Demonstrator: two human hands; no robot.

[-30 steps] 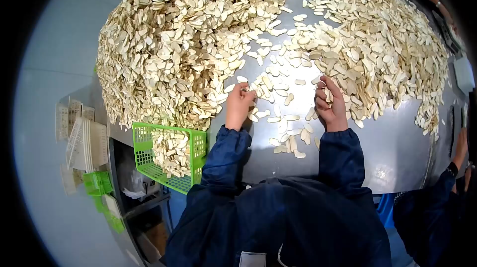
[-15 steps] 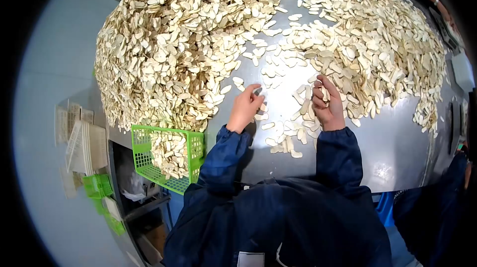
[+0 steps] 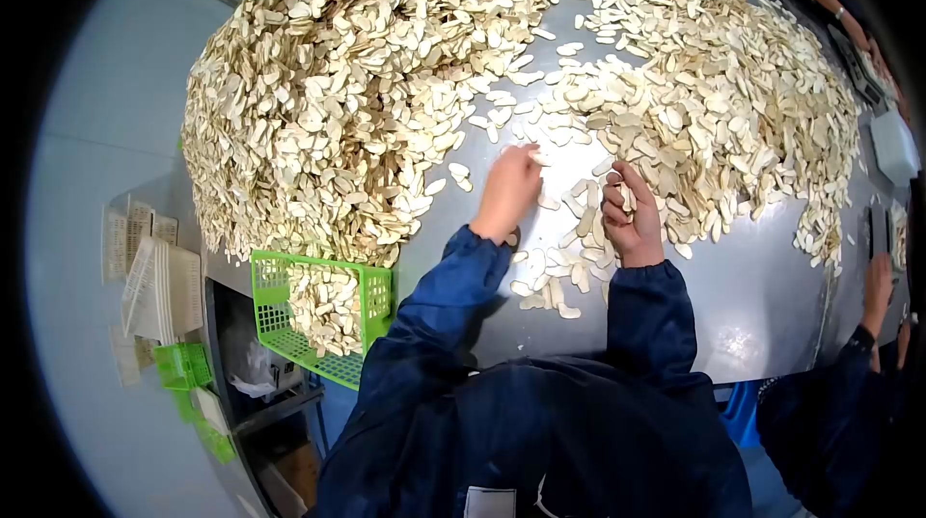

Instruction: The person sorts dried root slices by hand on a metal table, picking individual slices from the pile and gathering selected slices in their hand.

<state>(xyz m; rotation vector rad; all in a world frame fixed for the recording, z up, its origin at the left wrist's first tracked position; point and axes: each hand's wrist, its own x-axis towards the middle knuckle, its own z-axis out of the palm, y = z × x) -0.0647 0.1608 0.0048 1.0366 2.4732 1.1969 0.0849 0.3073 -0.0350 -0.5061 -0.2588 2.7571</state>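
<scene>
Pale flat slices lie in a tall heap (image 3: 309, 103) on the left and a wider, lower heap (image 3: 733, 103) on the right. My left hand (image 3: 512, 188) is between the heaps, its fingers closed on a pale slice (image 3: 540, 160) at the fingertips. My right hand (image 3: 632, 214) is at the near edge of the right heap, fingers curled round pale slices that show between them. Loose slices (image 3: 555, 277) lie on the metal table between and below my hands.
A green basket (image 3: 376, 301) with slices inside stands at the table's left front. Stacked white baskets (image 3: 164, 291) and small green ones (image 3: 183, 364) are farther left. Co-workers' hands (image 3: 877, 286) show at the right edge, near a white container (image 3: 895, 144).
My left hand has moved right and slightly forward, toward my right hand, and its fingers have closed on a slice. Some loose slices between the heaps have shifted toward my right hand.
</scene>
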